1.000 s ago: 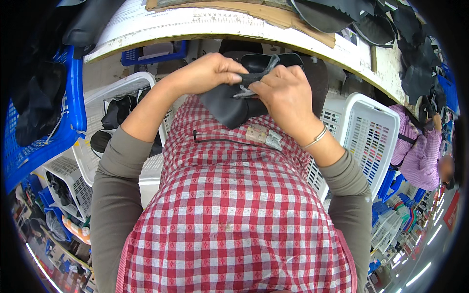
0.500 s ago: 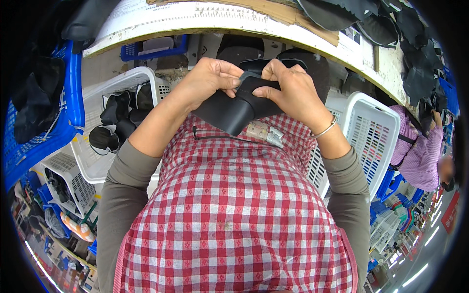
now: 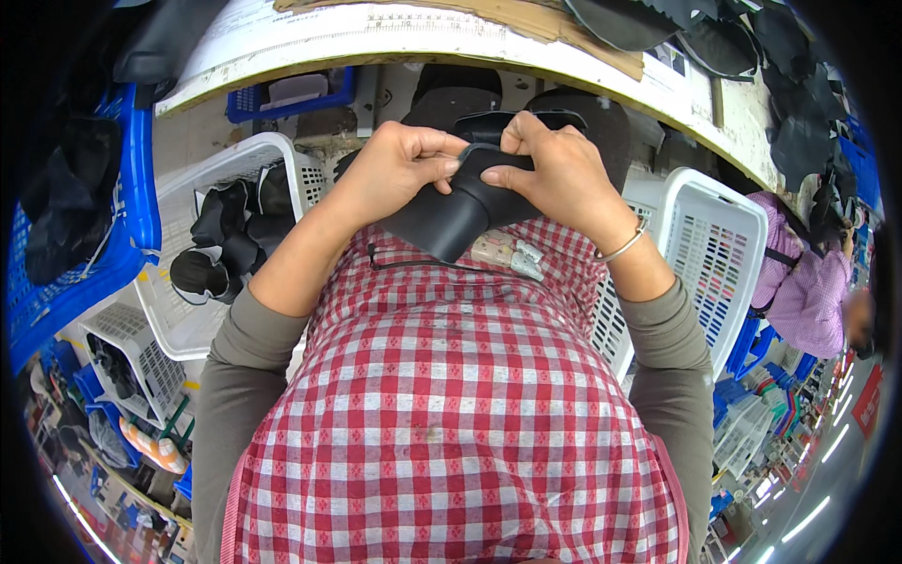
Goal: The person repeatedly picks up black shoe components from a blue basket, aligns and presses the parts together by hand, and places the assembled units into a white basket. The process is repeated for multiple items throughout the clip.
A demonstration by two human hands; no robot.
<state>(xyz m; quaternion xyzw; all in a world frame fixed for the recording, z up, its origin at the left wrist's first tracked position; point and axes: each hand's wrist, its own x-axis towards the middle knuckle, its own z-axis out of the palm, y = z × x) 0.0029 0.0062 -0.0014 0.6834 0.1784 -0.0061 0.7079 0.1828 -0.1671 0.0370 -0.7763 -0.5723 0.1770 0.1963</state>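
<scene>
Over my lap I hold a black leather shoe upper [image 3: 451,221], its wide smooth part hanging toward me. My left hand [image 3: 404,169] is closed at its upper left edge, thumb and fingertips pinching the rim. On the other side my right hand [image 3: 554,169] grips the same upper, with the thumb lying across the leather and the bent fingers at the far edge. A thin greyish line of the edge shows between the hands. Behind the upper, more black material [image 3: 484,122] rests by my knees, partly hidden.
A white worktable [image 3: 413,38] curves across the far side with cardboard and black leather pieces. White baskets [image 3: 719,254] flank me; the left one holds black uppers [image 3: 230,221]. Blue crates [image 3: 141,188] stand far left. A co-worker in a pink checked top [image 3: 799,282] sits right.
My left fingertips have shifted slightly along the rim, and less of the upper's grey edge shows between my hands. My right hand keeps nearly the same grip.
</scene>
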